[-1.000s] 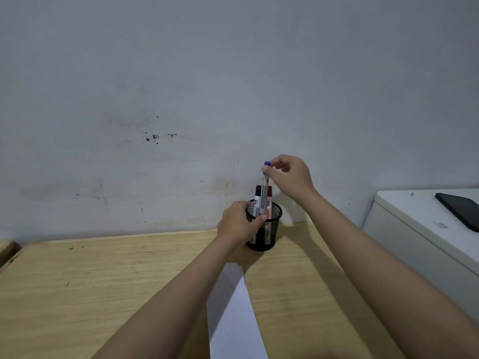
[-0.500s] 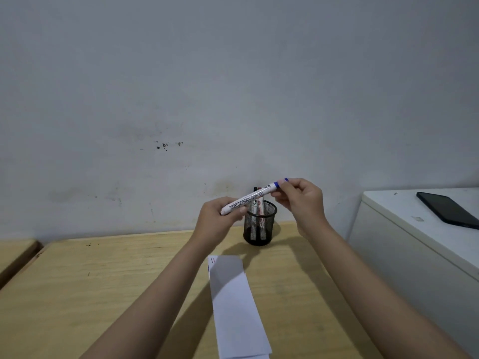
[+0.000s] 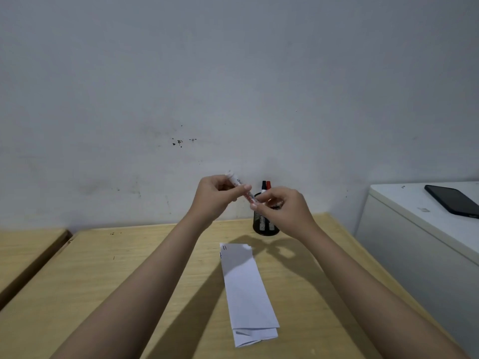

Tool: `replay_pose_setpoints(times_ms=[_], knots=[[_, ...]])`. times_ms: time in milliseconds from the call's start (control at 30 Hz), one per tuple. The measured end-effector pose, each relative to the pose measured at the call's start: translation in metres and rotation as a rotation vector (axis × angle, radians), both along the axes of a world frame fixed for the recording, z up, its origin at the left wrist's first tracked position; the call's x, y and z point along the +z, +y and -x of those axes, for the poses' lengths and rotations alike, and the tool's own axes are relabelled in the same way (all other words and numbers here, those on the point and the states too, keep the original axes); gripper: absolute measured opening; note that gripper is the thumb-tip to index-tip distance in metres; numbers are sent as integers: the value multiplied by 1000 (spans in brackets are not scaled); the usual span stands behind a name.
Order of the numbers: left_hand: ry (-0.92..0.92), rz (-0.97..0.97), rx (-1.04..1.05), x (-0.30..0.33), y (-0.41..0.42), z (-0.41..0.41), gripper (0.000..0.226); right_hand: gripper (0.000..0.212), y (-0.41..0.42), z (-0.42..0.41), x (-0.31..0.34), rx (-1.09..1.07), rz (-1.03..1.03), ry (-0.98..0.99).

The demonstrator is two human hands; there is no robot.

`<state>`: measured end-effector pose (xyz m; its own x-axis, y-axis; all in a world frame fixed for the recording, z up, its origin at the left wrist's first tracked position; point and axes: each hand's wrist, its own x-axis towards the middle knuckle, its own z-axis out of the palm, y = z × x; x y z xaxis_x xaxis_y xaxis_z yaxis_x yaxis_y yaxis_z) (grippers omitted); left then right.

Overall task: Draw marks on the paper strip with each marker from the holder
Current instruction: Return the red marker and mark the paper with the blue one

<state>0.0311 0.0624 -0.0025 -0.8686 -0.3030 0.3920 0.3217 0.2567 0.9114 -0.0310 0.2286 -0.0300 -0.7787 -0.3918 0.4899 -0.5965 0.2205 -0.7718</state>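
White-barrelled marker [image 3: 239, 187]: pinched at both ends, left hand [image 3: 215, 195] and right hand [image 3: 281, 207], axis slanting down-right, above black mesh holder [image 3: 265, 224].

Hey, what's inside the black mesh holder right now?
Two markers stand in the mesh holder: a black-capped marker and a red-capped marker, caps up. The right hand covers part of the rim, so anything else inside can't be seen.
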Motion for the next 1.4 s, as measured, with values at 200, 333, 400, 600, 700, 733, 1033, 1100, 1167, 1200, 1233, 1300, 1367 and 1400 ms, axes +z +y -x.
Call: replay_pose_setpoints(times_ms=[200, 333, 400, 600, 700, 733, 1033, 1100, 1167, 1200, 1233, 1300, 1367, 1400], knots=[[-31, 52, 50, 4, 4, 3, 29, 9, -6, 2, 5, 101, 96, -155], [-215, 123, -37, -16, 6, -2, 39, 6, -7, 7, 2, 51, 376, -409], [-274, 191, -72, -27, 9, -4, 30, 6, -6, 8, -2, 32, 455, -486], [-300, 479, 48, -33, 17, -9, 22, 10, -12, 5, -19, 102, 571, -633], [-356, 593, 32, -34, 17, -12, 26, 16, -22, 1, -26, 117, 554, -645], [-368, 616, 21, -34, 18, -13, 26, 18, -26, 0, -27, 104, 543, -636], [-375, 528, -127, -37, 0, -19, 31, 25, -48, -9, -34, -9, 647, -637], [-364, 420, -229, -41, -13, -27, 31, 32, -41, 2, -24, -81, 909, -747], [-351, 290, -239, -53, -32, -42, 30, 29, -19, 22, -17, -156, 1034, -726], [-341, 271, -163, -59, -42, -47, 28, 27, -10, 25, -15, -173, 997, -675], [-331, 278, -54, -67, -50, -49, 26, 25, -6, 26, -16, -166, 919, -625], [-330, 302, 119, -80, -59, -42, 20, 23, -13, 19, -27, -128, 747, -551], [-345, 323, 192, -88, -59, -28, 15, 20, -26, 9, -39, -94, 658, -535], [-355, 330, 221, -91, -59, -21, 12, 19, -32, 6, -44, -86, 623, -540]])
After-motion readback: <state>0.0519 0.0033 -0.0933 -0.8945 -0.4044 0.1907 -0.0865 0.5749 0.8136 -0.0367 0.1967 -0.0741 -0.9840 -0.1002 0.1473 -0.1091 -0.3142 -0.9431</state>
